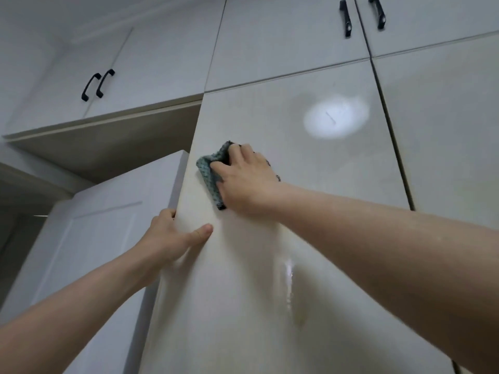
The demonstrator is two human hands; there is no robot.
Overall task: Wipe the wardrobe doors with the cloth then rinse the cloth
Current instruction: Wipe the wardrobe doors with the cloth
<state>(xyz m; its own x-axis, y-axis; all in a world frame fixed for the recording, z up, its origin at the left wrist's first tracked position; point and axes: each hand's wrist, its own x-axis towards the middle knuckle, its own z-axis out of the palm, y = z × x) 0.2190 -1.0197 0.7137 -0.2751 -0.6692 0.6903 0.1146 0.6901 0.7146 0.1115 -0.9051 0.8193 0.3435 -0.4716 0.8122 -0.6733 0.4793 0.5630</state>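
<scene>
Waffle-textured cloth (209, 171) on glossy door (297, 157)

Glossy smooth wardrobe door (283, 136), textured woven cloth (209, 171), black handles (346, 18).

You are viewing a dim, evenly lit scene with a cool grey cast. A bright oval glare spot (335, 118) sits on the glossy wardrobe door (297, 157), and a narrow vertical streak of shine (288, 268) appears lower down. The light source itself is out of frame. Soft shadow fills the recess under the upper cabinets (113, 149). Straight door edges bow outward near the frame borders, typical of wide-angle distortion. Detail is slightly soft throughout, possibly from motion blur.
</scene>
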